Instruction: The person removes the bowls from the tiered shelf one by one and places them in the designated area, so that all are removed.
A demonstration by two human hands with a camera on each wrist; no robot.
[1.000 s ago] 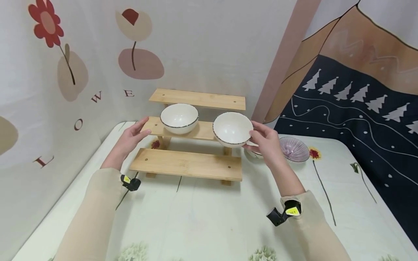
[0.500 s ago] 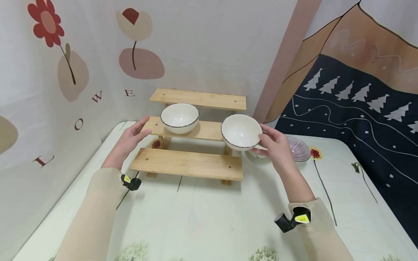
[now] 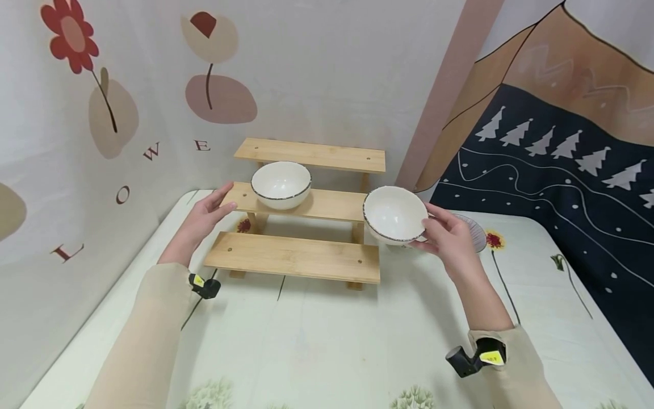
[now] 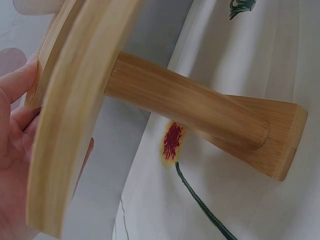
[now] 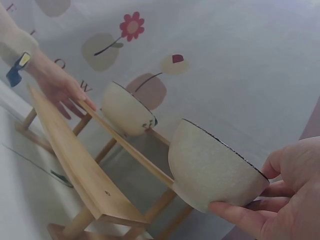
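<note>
My right hand [image 3: 449, 236] pinches the right rim and side of a white bowl [image 3: 393, 213] with a dark speckled rim. The bowl is tilted toward me and held off the right end of the middle board; its rounded outside [image 5: 212, 167] shows in the right wrist view. A matching white bowl [image 3: 281, 184] stands upright on the left part of the three-tier wooden shelf's [image 3: 327, 204] middle board. My left hand [image 3: 201, 218] holds that board's left end, with thumb and fingers about it; in the left wrist view the board [image 4: 75, 120] hides part of the hand.
A purple ribbed bowl [image 3: 475, 232] lies on the table behind my right hand, partly hidden. The shelf's lower board [image 3: 291, 258] and top board [image 3: 309, 154] bear nothing. Printed cloth walls [image 3: 317, 68] stand close behind and at the left.
My right hand has carried the white bowl rightward and toward me, from above the middle board's right part to beyond its end. My left hand has stayed on the shelf.
</note>
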